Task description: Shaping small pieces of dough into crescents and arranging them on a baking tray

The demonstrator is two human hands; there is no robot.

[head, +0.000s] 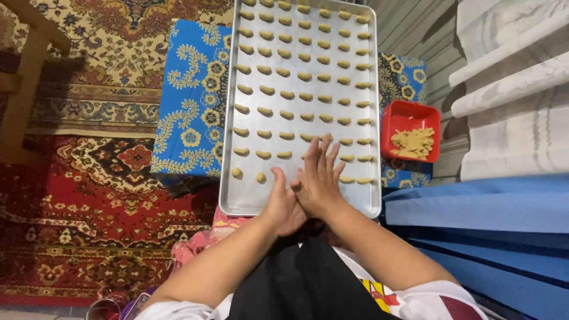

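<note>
two hands: pressed palm to palm over the tray's near edge
left hand (283, 204): flat beneath, holding nothing visible
right hand (318, 178): fingers spread on top, open
rectangular silver metal baking tray (228, 195): rows of small curved pale dough pieces (265, 111)
square red plastic tub (411, 114): dough lump, right of tray

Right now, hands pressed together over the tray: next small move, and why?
Probably set the rolled piece down in the near row. The left hand and right hand are palm to palm above the baking tray, where the near row holds only a few dough pieces, leaving bare metal.
</note>
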